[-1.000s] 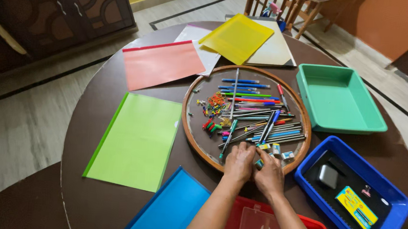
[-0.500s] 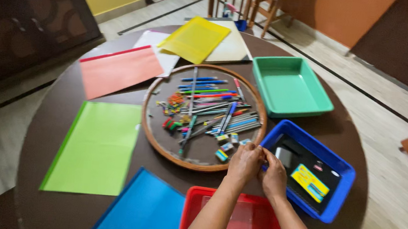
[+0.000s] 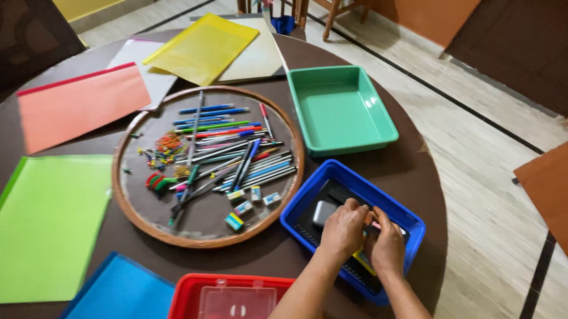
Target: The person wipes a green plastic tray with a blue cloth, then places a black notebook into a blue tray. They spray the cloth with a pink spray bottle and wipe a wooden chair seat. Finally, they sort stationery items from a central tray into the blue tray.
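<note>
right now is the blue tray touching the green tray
Apart. The head view shows a strip of dark table between the blue tray and the green tray along their near edges.

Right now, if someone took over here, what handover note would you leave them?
Left hand and right hand are both inside the blue tray, over a yellow-labelled item; what they grip is unclear. A grey item lies in that tray beside them. The round tray holds pens, pencils and erasers. The green tray holds nothing; the red tray holds a clear box. Coloured folders lie around.
</note>
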